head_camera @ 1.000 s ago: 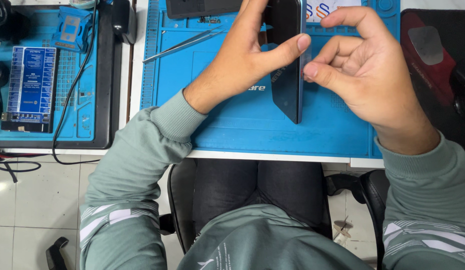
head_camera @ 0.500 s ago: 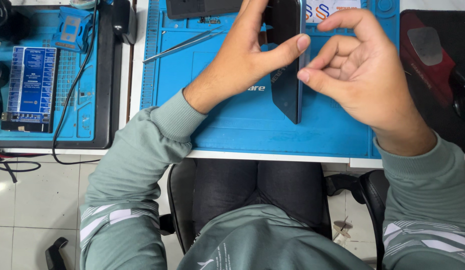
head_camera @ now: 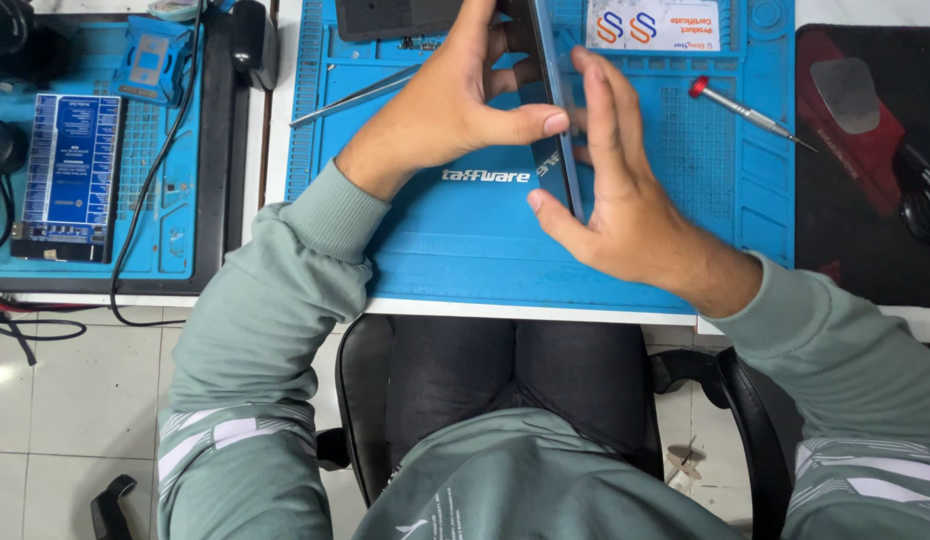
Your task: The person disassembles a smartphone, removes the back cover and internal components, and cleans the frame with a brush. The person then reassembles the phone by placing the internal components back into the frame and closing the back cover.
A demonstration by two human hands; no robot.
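My left hand (head_camera: 455, 110) is curled round the phone (head_camera: 553, 110), which stands on edge over the blue mat (head_camera: 465, 250) — thumb tip pressed to its near face, the other fingers wrapped over the far side. My right hand (head_camera: 610, 190) is spread nearly flat, fingers straight and together against the phone's right face, thumb tip touching its lower end. So the phone is pinched between both hands, held above the middle of the mat, its thin edge turned toward me.

Left of the phone the mat lies bare down to its front edge, which runs along the table's rim just above my lap. Tweezers (head_camera: 355, 95) lie up-left of the phone, slanted, close to my left wrist. A screwdriver (head_camera: 745, 108) with a red cap lies to the right of the phone, well apart from my right hand, with bare mat between. Beyond the mat's right edge sits a dark pad with a red tool on it.

The phone's top end is cut off by the frame, and my left fingers hide most of its far face. A dark slab above the tweezers is cropped too — I cannot tell what it is. Far left of the phone, a second mat (head_camera: 165, 240) carries a blue board (head_camera: 70, 160) and a cable.
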